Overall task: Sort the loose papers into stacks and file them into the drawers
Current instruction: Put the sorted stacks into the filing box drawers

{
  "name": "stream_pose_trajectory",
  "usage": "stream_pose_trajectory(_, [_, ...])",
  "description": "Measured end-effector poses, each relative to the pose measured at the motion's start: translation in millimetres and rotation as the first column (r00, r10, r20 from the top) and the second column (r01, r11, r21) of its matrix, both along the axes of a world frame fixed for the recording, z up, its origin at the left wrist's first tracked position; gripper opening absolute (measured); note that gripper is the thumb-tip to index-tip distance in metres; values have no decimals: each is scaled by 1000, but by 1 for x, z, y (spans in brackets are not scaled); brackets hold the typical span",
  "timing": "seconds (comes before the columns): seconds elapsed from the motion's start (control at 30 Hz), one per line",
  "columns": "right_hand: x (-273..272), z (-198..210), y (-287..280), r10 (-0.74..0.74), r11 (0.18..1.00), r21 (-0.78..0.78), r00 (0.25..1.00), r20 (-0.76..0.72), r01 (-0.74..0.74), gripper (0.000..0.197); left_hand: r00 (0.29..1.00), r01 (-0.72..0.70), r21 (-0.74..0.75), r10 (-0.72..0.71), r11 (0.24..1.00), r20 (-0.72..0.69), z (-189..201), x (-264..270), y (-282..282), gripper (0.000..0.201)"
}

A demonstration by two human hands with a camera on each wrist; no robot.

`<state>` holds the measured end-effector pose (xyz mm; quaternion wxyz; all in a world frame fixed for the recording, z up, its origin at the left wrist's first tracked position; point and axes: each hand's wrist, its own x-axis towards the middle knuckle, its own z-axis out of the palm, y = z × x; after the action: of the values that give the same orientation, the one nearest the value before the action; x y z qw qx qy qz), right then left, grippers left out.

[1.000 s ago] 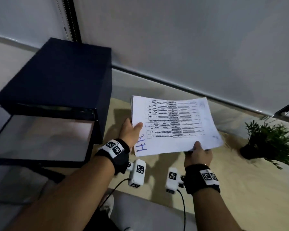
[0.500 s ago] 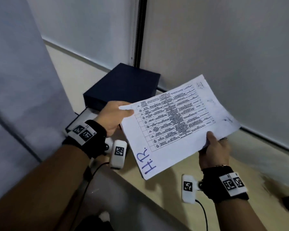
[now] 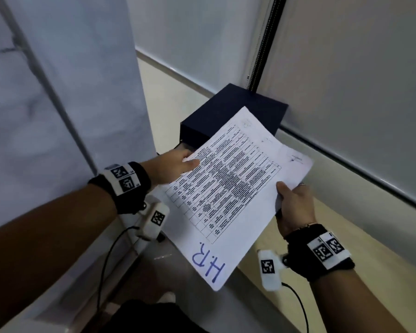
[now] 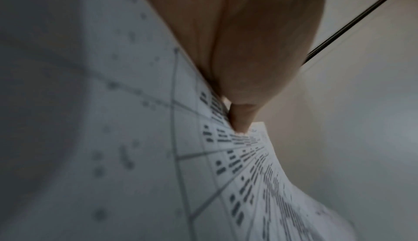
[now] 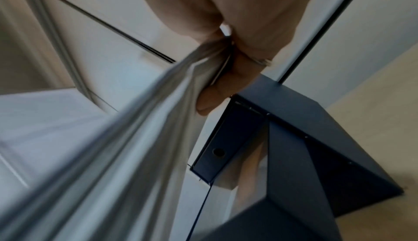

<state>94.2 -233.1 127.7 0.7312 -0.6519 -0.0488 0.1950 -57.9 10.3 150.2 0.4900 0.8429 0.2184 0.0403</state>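
Note:
A stack of white papers [image 3: 228, 188], printed with a table and marked "H.R." in blue, hangs tilted in the air in front of a dark blue drawer box [image 3: 235, 116]. My left hand [image 3: 175, 164] grips the stack's left edge, thumb on top. My right hand [image 3: 293, 205] pinches its right edge, thumb on top and fingers beneath. In the left wrist view my thumb [image 4: 242, 119] presses the printed papers [image 4: 203, 164]. The right wrist view shows the papers [image 5: 135, 146] edge-on and the drawer box [image 5: 305, 146] with its drawer [image 5: 226, 144] pulled out below my fingers [image 5: 217, 94].
The drawer box sits at the left end of a light wooden desk [image 3: 334, 236], against a pale wall with a dark vertical strip [image 3: 262, 44]. A white panel [image 3: 58, 104] stands close on the left. Cables [image 3: 106, 260] hang from my wrist cameras.
The view swung left and the drawer box now sits farther off, behind the papers. Both hands keep their grip; the stack has turned so the "H.R." corner points toward me.

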Motion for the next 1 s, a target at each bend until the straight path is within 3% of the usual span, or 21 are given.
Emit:
stream_pose_trajectory(0.17, [-27,-13,31,56,974,-222,998,38,-46,34,993,-119,100,121,988,-12,-11,-24,13,34])
stream_pose_trajectory(0.23, [-37,-20,42,95,954,-288,995,36,-81,43,988,-153,91,155,984,-16,-15,-33,19,24])
stream_pose_trajectory(0.3, [-40,-26,50,113,934,-343,993,16,-101,43,989,-133,67,137,989,-54,-16,-40,24,29])
stream_pose_trajectory(0.37, [-43,-33,59,143,903,-408,990,-6,-133,39,978,-121,83,133,989,-163,-18,-50,31,23])
stream_pose_trajectory(0.5, [-59,-43,69,304,786,-560,953,-17,-261,30,923,-188,6,179,982,-340,-28,-75,43,37])
stream_pose_trajectory(0.63, [-68,-52,68,309,786,-536,947,-89,-307,32,901,-275,-146,202,950,-384,-18,-81,41,19])
stream_pose_trajectory(0.83, [-59,-39,68,233,820,-498,959,-158,-281,8,873,-319,-209,200,925,-445,1,-56,42,18])
stream_pose_trajectory(1.0, [-41,-38,66,200,866,-413,953,-229,-281,21,890,-253,-430,34,866,-456,13,-46,50,23])
